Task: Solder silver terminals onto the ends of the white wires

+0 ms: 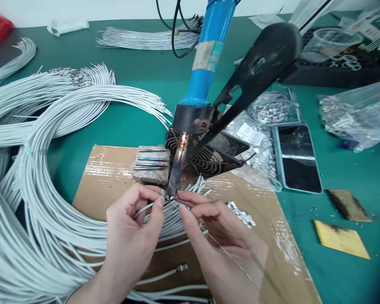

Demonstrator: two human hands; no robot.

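My left hand (134, 228) is closed in a pinch on the end of a white wire (144, 208), held up against the tip (176, 177) of a blue-handled soldering iron (209, 55) fixed in a black stand. My right hand (215, 236) is pinched on a thin strand of solder wire (228, 255) that meets the same tip. Both hands work over a taped cardboard sheet (114, 177). A small pile of metal terminals (242, 213) lies just right of my right hand.
Big coils of white wire (44, 169) fill the left side, with more bundles (145, 39) at the back. A grey block (152, 164), a small fan (209, 162), a phone (296, 158), bags of terminals (357, 114) and sponges (340, 238) lie on the green table.
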